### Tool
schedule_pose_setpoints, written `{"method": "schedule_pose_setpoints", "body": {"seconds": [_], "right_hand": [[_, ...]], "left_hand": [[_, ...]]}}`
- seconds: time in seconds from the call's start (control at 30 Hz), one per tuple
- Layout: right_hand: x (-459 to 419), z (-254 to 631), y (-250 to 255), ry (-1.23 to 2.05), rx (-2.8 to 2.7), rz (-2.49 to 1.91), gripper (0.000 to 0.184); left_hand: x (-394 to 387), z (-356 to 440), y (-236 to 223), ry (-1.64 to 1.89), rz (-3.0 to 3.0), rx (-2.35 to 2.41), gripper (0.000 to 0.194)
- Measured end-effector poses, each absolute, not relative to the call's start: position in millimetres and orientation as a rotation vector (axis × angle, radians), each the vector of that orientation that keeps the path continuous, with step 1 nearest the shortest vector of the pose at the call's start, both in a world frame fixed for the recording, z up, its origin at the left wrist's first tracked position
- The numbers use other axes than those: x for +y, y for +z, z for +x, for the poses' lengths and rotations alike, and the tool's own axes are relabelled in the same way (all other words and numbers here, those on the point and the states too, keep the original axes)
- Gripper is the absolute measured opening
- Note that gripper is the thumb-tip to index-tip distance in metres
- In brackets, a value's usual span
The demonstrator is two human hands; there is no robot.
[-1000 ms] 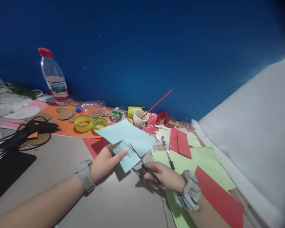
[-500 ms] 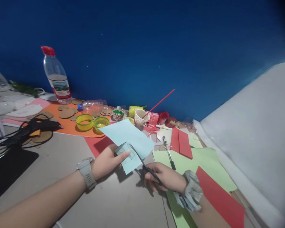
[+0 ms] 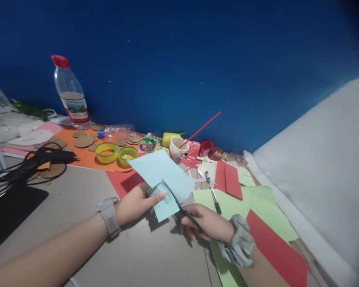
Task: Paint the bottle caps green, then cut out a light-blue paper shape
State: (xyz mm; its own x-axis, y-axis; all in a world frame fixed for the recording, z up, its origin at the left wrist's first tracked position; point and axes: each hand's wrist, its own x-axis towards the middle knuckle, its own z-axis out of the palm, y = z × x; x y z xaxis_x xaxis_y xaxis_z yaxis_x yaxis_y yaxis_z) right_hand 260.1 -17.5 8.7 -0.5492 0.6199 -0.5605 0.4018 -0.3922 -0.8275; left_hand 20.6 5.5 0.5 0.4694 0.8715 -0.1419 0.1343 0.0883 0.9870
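Note:
My left hand (image 3: 134, 205), with a grey watch on its wrist, pinches the near part of a light blue paper sheet (image 3: 161, 169) that is lifted off the table. My right hand (image 3: 205, 223), a grey scrunchie on its wrist, grips black-handled scissors (image 3: 179, 205). The scissor blades lie into the blue sheet, right beside my left thumb, next to a pencilled shape on the paper. Both hands hover over the grey table (image 3: 77, 199).
A pen (image 3: 212, 191) lies on light green paper (image 3: 257, 203), with red paper pieces (image 3: 227, 179) around. Further back stand a plastic bottle (image 3: 70, 95), yellow rings (image 3: 107, 153), cardboard discs, a paper cup (image 3: 176, 147) and a glue gun (image 3: 48, 157). White fabric (image 3: 317, 167) rises at right.
The scissors have advanced a little further into the blue sheet, and my left hand has shifted slightly right with the paper.

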Motion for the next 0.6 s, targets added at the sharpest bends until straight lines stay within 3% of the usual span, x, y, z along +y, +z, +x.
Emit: {"method": "schedule_pose_setpoints", "body": {"seconds": [0.6], "right_hand": [[-19.7,258.7,7.6,2.032,-1.689,-1.356,0.051]], "left_hand": [[1.4,22.3,1.7,0.669,1.478,1.060,0.046]]}}
